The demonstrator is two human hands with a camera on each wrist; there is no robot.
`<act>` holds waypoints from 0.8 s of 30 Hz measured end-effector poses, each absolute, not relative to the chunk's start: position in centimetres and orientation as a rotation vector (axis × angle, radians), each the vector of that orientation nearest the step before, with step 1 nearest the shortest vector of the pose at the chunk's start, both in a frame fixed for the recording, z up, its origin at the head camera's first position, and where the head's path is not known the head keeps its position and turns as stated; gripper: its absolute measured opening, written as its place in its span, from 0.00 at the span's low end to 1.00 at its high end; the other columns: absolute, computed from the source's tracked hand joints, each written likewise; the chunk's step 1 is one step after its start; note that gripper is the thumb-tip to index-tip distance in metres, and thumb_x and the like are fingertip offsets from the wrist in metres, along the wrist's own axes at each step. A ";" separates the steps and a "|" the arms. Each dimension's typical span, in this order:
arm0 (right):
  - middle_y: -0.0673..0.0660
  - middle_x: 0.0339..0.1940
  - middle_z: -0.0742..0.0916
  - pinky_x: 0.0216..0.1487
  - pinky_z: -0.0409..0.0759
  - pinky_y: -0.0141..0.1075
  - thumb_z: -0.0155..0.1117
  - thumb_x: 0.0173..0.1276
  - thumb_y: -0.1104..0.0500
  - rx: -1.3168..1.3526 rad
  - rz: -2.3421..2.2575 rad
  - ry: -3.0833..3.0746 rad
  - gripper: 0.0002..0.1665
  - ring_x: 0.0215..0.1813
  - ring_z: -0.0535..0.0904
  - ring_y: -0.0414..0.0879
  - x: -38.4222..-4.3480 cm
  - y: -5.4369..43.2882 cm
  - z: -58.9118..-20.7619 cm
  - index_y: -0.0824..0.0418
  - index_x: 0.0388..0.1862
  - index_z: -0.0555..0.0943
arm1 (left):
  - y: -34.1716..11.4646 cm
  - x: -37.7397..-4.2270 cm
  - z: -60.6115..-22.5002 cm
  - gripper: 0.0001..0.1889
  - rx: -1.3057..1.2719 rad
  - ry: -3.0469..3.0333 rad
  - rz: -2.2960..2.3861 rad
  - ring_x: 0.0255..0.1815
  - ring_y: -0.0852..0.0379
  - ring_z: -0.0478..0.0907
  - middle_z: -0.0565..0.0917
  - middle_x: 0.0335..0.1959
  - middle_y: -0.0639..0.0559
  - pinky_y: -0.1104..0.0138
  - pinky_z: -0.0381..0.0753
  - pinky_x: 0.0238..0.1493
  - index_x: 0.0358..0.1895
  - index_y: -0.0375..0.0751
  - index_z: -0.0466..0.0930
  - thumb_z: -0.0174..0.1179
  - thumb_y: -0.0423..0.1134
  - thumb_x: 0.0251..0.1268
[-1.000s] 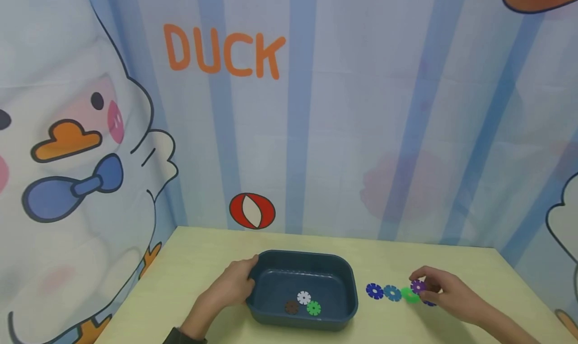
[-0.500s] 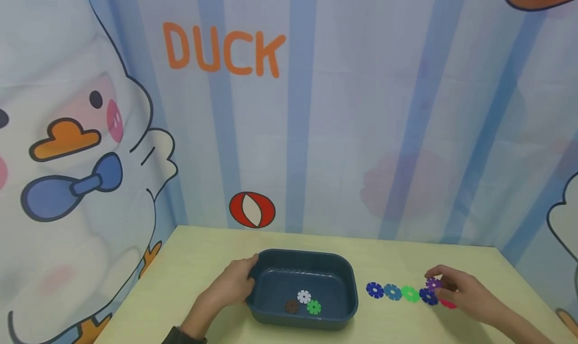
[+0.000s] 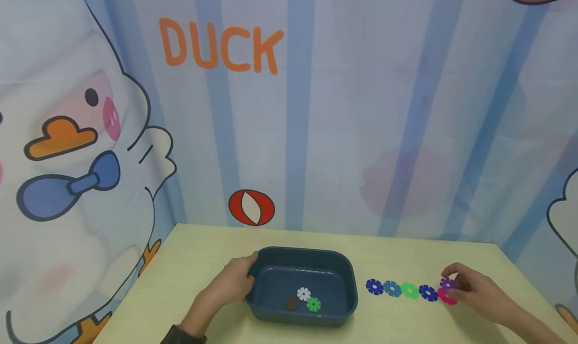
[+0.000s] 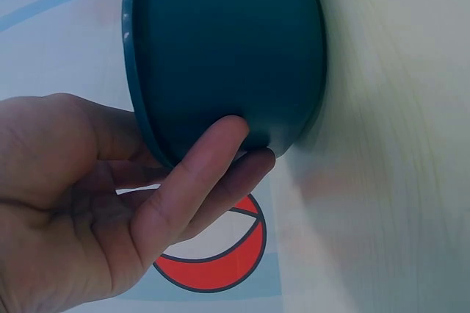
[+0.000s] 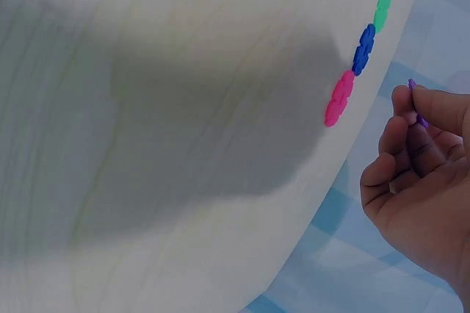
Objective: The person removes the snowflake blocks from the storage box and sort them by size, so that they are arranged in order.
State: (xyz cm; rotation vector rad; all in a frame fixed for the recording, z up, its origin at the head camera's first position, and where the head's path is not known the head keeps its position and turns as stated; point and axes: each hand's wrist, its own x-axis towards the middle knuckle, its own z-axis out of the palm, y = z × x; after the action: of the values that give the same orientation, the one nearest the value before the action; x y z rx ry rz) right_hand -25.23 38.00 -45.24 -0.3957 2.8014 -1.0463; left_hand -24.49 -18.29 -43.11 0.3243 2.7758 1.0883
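Observation:
At the left end of a dark blue plastic basin (image 3: pixel 259 309), my left hand (image 3: pixel 232 282) grips the rim. In the left wrist view the fingers (image 4: pixel 194 181) lie along the basin's outer wall; the thumb is mostly hidden. My right hand (image 3: pixel 480 291) pinches a purple snowflake disc (image 3: pixel 447 283) between thumb and finger, above the right end of a row. That row runs from a dark blue disc (image 3: pixel 374 287) through a lighter blue disc (image 3: pixel 392 288), a green disc (image 3: pixel 410 290) and another dark blue disc (image 3: pixel 428 293) to a pink disc (image 5: pixel 339 98).
Inside the basin lie a white disc (image 3: pixel 304 294), a brown disc (image 3: pixel 291 304) and a green disc. The pale yellow table (image 3: pixel 203 248) ends at a hanging cloth (image 3: pixel 343 108) printed with a duck, which stands behind and at the sides.
My right hand has moved to the right along the row with the purple disc, from above the green disc to above the pink one. The left hand keeps its hold on the basin.

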 end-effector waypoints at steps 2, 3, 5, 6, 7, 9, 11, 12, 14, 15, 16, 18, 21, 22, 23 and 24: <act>0.55 0.35 0.86 0.35 0.78 0.31 0.63 0.74 0.69 -0.333 -1.011 2.830 0.17 0.33 0.78 0.42 -25.3 38.3 -45.5 0.71 0.59 0.76 | -18.3 -24.5 -43.1 0.34 0.328 2.780 1.086 0.17 0.55 0.82 0.71 0.76 0.26 0.63 0.84 0.22 0.81 0.25 0.59 0.51 0.20 0.72; 0.55 0.36 0.86 0.36 0.79 0.31 0.63 0.74 0.69 -0.301 -0.990 2.844 0.16 0.34 0.79 0.43 -25.4 38.4 -45.6 0.70 0.58 0.76 | -18.3 -24.5 -43.1 0.34 0.330 2.781 1.085 0.17 0.55 0.82 0.71 0.75 0.26 0.63 0.84 0.22 0.81 0.25 0.59 0.51 0.20 0.72; 0.55 0.39 0.86 0.37 0.80 0.31 0.64 0.72 0.70 -0.255 -0.941 2.869 0.16 0.36 0.79 0.45 -25.5 38.6 -45.9 0.70 0.58 0.77 | -18.3 -24.4 -43.0 0.33 0.333 2.779 1.088 0.17 0.55 0.82 0.71 0.75 0.25 0.63 0.84 0.22 0.81 0.24 0.59 0.51 0.20 0.72; 0.55 0.40 0.86 0.38 0.80 0.30 0.64 0.71 0.71 -0.223 -0.917 2.880 0.17 0.37 0.79 0.46 -25.6 38.8 -46.0 0.69 0.57 0.78 | -18.2 -24.4 -43.0 0.33 0.334 2.779 1.090 0.17 0.55 0.82 0.71 0.75 0.25 0.63 0.84 0.22 0.80 0.24 0.59 0.51 0.20 0.72; 0.55 0.41 0.86 0.38 0.80 0.30 0.65 0.71 0.71 -0.200 -0.897 2.887 0.17 0.38 0.78 0.46 -25.7 39.0 -46.1 0.69 0.57 0.78 | -18.2 -24.4 -43.0 0.33 0.334 2.778 1.092 0.17 0.55 0.82 0.71 0.75 0.25 0.63 0.84 0.21 0.80 0.24 0.59 0.51 0.20 0.72; 0.54 0.43 0.86 0.38 0.81 0.30 0.65 0.70 0.71 -0.165 -0.856 2.901 0.17 0.40 0.78 0.47 -25.8 39.3 -46.3 0.68 0.57 0.79 | -18.2 -24.3 -42.9 0.33 0.332 2.778 1.094 0.17 0.55 0.83 0.71 0.75 0.25 0.63 0.84 0.21 0.80 0.24 0.59 0.51 0.20 0.72; 0.55 0.44 0.87 0.39 0.81 0.32 0.66 0.70 0.70 -0.160 -0.821 2.911 0.18 0.41 0.78 0.48 -25.9 39.8 -46.5 0.68 0.58 0.80 | -18.2 -24.3 -42.9 0.33 0.328 2.780 1.092 0.17 0.55 0.83 0.71 0.75 0.25 0.63 0.84 0.21 0.80 0.24 0.59 0.51 0.20 0.72; 0.56 0.44 0.87 0.39 0.82 0.33 0.66 0.70 0.70 -0.158 -0.805 2.917 0.18 0.41 0.79 0.48 -25.9 40.0 -46.6 0.68 0.58 0.81 | -18.2 -24.3 -42.9 0.33 0.327 2.781 1.092 0.17 0.55 0.83 0.71 0.75 0.25 0.63 0.84 0.21 0.80 0.24 0.59 0.51 0.20 0.72; 0.58 0.47 0.88 0.41 0.83 0.36 0.67 0.70 0.69 -0.164 -0.767 2.927 0.18 0.42 0.80 0.48 -25.9 40.5 -46.8 0.67 0.57 0.82 | -18.2 -24.4 -42.9 0.33 0.324 2.782 1.091 0.18 0.55 0.83 0.71 0.75 0.25 0.63 0.84 0.21 0.80 0.24 0.59 0.51 0.20 0.72; 0.59 0.48 0.88 0.42 0.84 0.37 0.68 0.70 0.69 -0.165 -0.747 2.933 0.17 0.42 0.80 0.48 -25.9 40.7 -46.9 0.67 0.57 0.83 | -18.2 -24.4 -42.9 0.33 0.324 2.782 1.090 0.18 0.55 0.83 0.71 0.75 0.25 0.63 0.84 0.21 0.80 0.24 0.59 0.51 0.20 0.72; 0.60 0.48 0.88 0.42 0.84 0.39 0.68 0.69 0.69 -0.174 -0.728 2.937 0.17 0.42 0.80 0.48 -25.9 40.9 -47.0 0.67 0.57 0.83 | -18.2 -24.4 -42.9 0.33 0.324 2.783 1.088 0.18 0.55 0.83 0.71 0.75 0.25 0.63 0.84 0.21 0.80 0.24 0.59 0.51 0.20 0.72; 0.60 0.49 0.89 0.43 0.84 0.40 0.68 0.69 0.69 -0.165 -0.707 2.932 0.17 0.42 0.80 0.47 -25.9 41.3 -47.3 0.67 0.56 0.84 | -18.2 -24.4 -43.0 0.33 0.328 2.783 1.086 0.18 0.55 0.83 0.71 0.75 0.25 0.63 0.84 0.21 0.80 0.24 0.59 0.51 0.20 0.72; 0.58 0.47 0.88 0.43 0.83 0.41 0.68 0.69 0.69 -0.132 -0.704 2.910 0.16 0.41 0.80 0.47 -25.9 41.6 -47.6 0.67 0.55 0.84 | -18.2 -24.4 -43.0 0.33 0.330 2.785 1.085 0.19 0.55 0.83 0.71 0.75 0.25 0.63 0.84 0.21 0.80 0.24 0.59 0.52 0.20 0.72; 0.57 0.45 0.88 0.43 0.83 0.42 0.68 0.69 0.69 -0.125 -0.708 2.901 0.15 0.40 0.80 0.48 -26.0 41.7 -47.7 0.68 0.55 0.84 | -18.2 -24.4 -43.0 0.33 0.329 2.784 1.085 0.19 0.55 0.83 0.71 0.75 0.25 0.63 0.84 0.21 0.80 0.24 0.59 0.52 0.20 0.72; 0.56 0.44 0.88 0.43 0.84 0.42 0.68 0.70 0.69 -0.107 -0.710 2.893 0.15 0.40 0.80 0.48 -26.0 41.7 -47.8 0.68 0.55 0.84 | -18.2 -24.3 -43.0 0.33 0.328 2.784 1.087 0.19 0.55 0.83 0.70 0.75 0.24 0.63 0.84 0.21 0.80 0.24 0.59 0.52 0.20 0.72; 0.55 0.43 0.88 0.43 0.83 0.43 0.68 0.70 0.69 -0.098 -0.709 2.889 0.15 0.40 0.80 0.48 -26.0 41.8 -48.0 0.68 0.55 0.83 | -18.2 -24.4 -43.0 0.33 0.328 2.784 1.088 0.19 0.55 0.83 0.70 0.75 0.24 0.63 0.84 0.21 0.80 0.24 0.59 0.52 0.20 0.72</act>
State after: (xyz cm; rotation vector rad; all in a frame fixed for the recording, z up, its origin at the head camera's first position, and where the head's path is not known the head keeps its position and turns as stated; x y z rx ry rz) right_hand -26.05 41.76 -47.95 -0.0978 2.8886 -0.7086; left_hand -24.36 -18.18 -43.00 0.3276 2.7840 1.0880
